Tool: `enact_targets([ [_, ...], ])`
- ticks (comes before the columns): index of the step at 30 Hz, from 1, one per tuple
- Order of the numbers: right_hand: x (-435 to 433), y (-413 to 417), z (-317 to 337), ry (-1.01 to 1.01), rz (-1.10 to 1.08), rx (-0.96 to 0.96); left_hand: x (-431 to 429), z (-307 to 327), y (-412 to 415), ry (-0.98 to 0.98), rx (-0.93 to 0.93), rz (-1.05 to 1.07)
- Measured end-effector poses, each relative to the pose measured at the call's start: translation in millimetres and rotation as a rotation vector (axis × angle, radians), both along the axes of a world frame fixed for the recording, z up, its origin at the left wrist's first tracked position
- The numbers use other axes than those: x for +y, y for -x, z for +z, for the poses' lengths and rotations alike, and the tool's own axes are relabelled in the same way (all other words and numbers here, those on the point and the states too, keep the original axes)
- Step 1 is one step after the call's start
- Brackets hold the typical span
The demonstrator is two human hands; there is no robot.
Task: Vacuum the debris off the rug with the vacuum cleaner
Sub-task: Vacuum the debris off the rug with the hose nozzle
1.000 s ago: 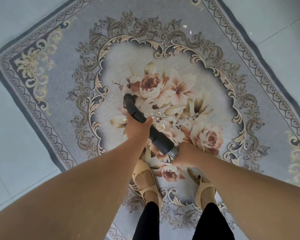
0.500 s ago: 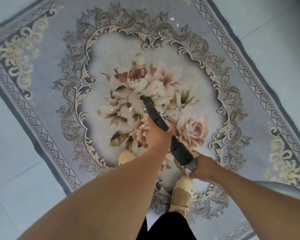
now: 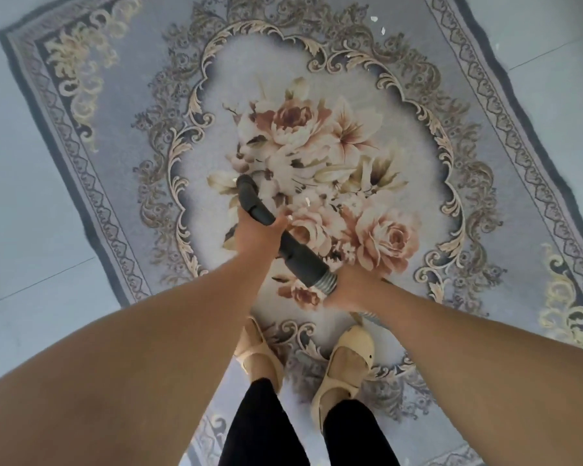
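A grey rug point(image 3: 122, 136) with a floral centre and scrolled border lies on the tiled floor. A dark grey vacuum cleaner nozzle tube point(image 3: 254, 205) points down at the left side of the flower pattern. My left hand point(image 3: 256, 232) grips the tube near its front. My right hand point(image 3: 352, 290) holds it further back, at the ribbed silver hose joint point(image 3: 327, 282). Small white debris bits point(image 3: 307, 201) lie on the flowers just right of the nozzle, and a few more debris bits point(image 3: 373, 19) lie near the rug's far border.
My two feet in beige shoes point(image 3: 345, 363) stand on the rug's near end. Pale floor tiles point(image 3: 24, 230) surround the rug on the left and at the far right.
The nozzle has swung back to the left across the flower pattern. Both feet now stand side by side on the rug's near end.
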State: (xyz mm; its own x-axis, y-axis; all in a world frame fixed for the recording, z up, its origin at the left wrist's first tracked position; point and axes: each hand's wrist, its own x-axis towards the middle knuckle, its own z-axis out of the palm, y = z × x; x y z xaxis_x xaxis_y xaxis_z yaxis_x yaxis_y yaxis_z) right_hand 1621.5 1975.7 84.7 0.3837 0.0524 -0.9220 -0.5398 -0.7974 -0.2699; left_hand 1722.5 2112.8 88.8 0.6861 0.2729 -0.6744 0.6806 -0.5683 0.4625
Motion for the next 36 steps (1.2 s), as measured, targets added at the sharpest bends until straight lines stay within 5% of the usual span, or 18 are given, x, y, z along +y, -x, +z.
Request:
enact_targets([
  [9, 42.7, 9.6, -29.5, -0.001, -0.045, -0.065, 35.4, -8.4, 1.7, -0.023, -0.031, -0.014],
  [26, -44.1, 116.0, 16.4, 0.095, -0.188, 0.075, -71.1, 4.3, 89.6, 0.184, 0.081, -0.247],
  [36, 9.5, 104.5, 17.7, 0.032, -0.086, 0.068, -1.3, 11.3, 94.3, 0.093, 0.086, -0.127],
])
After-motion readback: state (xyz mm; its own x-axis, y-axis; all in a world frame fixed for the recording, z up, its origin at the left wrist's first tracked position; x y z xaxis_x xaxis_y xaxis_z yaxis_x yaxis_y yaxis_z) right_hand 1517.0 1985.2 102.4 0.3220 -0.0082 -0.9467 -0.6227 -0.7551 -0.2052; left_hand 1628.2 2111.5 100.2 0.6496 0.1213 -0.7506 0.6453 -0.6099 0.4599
